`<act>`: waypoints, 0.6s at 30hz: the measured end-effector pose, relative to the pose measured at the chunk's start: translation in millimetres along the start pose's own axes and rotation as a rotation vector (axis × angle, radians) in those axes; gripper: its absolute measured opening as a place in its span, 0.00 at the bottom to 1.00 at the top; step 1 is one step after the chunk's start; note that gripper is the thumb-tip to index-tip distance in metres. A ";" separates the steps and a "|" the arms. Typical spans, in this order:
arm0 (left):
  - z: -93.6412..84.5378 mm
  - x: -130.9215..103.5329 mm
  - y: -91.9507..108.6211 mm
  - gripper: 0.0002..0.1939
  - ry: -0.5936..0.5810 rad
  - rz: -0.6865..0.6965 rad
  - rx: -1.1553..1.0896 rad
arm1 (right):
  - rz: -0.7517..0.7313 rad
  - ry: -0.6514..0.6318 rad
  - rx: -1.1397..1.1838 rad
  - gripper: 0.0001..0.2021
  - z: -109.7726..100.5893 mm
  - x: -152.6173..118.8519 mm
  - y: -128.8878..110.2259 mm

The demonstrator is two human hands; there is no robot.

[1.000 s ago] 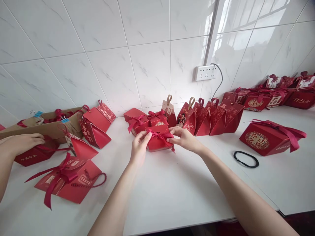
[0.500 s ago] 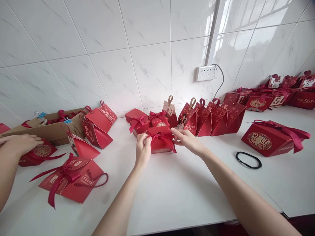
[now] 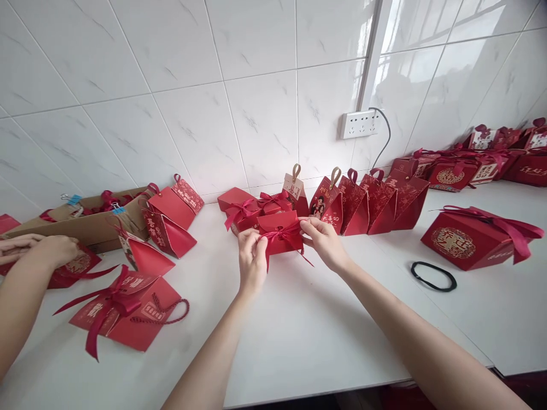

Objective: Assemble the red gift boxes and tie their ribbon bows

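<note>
A small red box stands near the middle of the white table, with a red ribbon tied in a bow across its front. At the box's left side, my left hand pinches the ribbon between thumb and fingers. My right hand is closed on the ribbon at the right side. Right behind this box are other red boxes with bows. The box's underside is hidden.
Another person's hands hold a red box at the far left, by a cardboard tray. A ribboned box lies front left. Red bags line the wall. A black band and large box are right.
The box between my hands has tilted, showing more of its top flap. The bow's loops are pulled outward and thinner. The other person's hands have shifted slightly right.
</note>
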State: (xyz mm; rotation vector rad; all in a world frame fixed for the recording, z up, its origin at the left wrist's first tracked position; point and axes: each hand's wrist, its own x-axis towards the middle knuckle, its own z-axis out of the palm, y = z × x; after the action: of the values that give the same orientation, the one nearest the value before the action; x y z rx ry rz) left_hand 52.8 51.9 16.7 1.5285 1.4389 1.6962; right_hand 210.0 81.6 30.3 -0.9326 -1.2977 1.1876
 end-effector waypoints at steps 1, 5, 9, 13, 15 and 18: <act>-0.1 1.2 -3.7 0.09 -0.004 -0.013 -0.015 | -0.001 0.000 0.028 0.20 -0.3 1.3 3.2; -2.3 9.6 -21.4 0.10 -0.087 -0.062 -0.135 | 0.069 -0.034 0.174 0.19 -5.0 7.8 13.5; -6.2 16.7 -30.2 0.12 -0.166 -0.076 -0.250 | 0.095 -0.054 0.241 0.18 -8.1 11.5 17.4; -6.4 17.3 -25.7 0.13 -0.121 -0.134 -0.228 | 0.111 -0.022 0.256 0.17 -4.7 12.5 19.2; -5.2 16.1 -20.9 0.13 -0.094 -0.145 -0.200 | 0.121 0.003 0.234 0.17 -3.1 12.8 19.1; -3.8 14.3 -13.8 0.12 -0.073 -0.052 -0.058 | 0.129 -0.010 0.158 0.18 -4.6 12.6 14.8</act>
State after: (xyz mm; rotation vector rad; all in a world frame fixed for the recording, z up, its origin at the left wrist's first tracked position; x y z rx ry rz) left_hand 40.9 67.5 11.6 1.4936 1.3683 1.6206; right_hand 211.5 97.3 18.0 -0.9063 -1.1467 1.3760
